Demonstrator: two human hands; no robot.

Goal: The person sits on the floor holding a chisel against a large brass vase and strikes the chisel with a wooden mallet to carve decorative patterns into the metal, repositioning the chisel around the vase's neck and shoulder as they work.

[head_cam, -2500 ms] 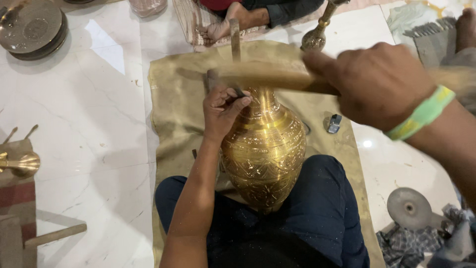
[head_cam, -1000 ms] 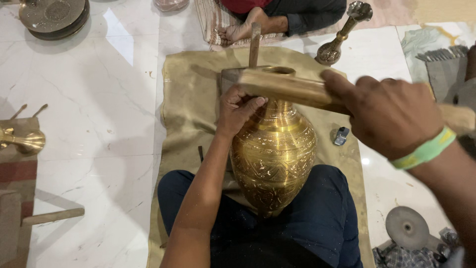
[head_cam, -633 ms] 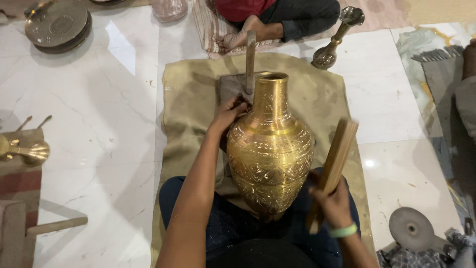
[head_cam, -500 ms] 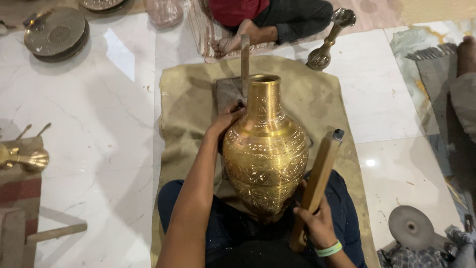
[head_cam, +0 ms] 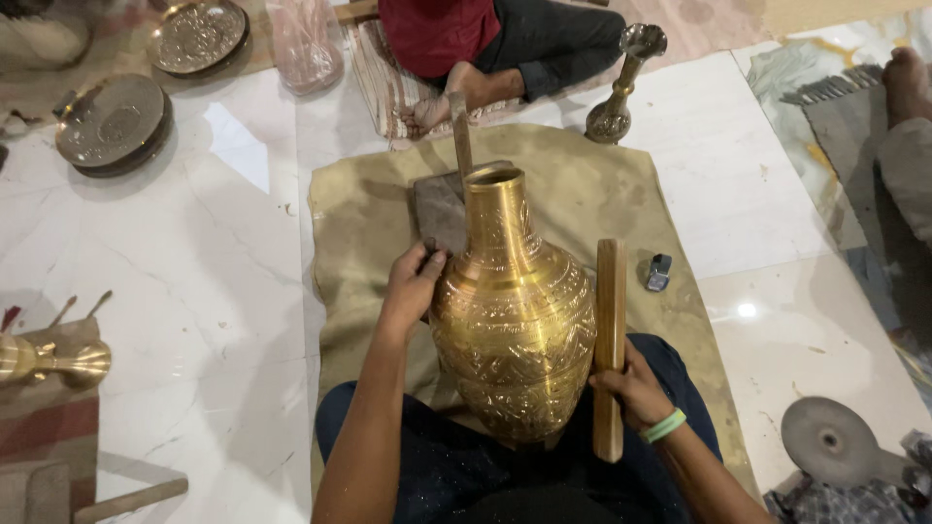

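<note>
While the engraved brass vase (head_cam: 513, 320) stood upright on the person's lap, long axis vertical, between both hands, the left hand (head_cam: 413, 288) lay cupped against its shoulder and the right hand (head_cam: 636, 388) gripped a wooden stick (head_cam: 610, 344) just beside it, above the tan cloth (head_cam: 359, 291).

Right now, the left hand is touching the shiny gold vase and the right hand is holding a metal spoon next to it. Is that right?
Not quite. The right hand holds a long wooden stick, not a metal spoon, upright beside the brass vase. The head view shows it. The left hand does touch the vase's shoulder.
</note>
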